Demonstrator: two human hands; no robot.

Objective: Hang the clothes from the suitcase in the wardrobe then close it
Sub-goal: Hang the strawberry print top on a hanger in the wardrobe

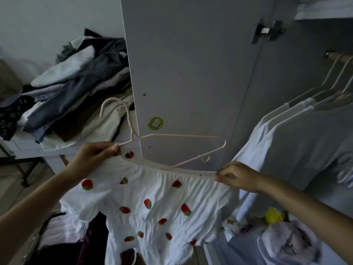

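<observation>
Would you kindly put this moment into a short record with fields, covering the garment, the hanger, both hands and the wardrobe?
garment: white strawberry-print top, neckline stretched between both hands
hanger: pale wire hanger, one end at the neckline, not yet seated in the garment
left hand: pinches hanger end and neckline together
right hand: pinches the other side of the neckline
wardrobe: door open; rail holds white shirts on hangers

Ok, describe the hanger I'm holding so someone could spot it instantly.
Start at the open grey wardrobe door. In front of its lower part, the left hand pinches a thin pink hanger above the strawberry top. Unlike the hangers on the rail, it is bare.
</observation>
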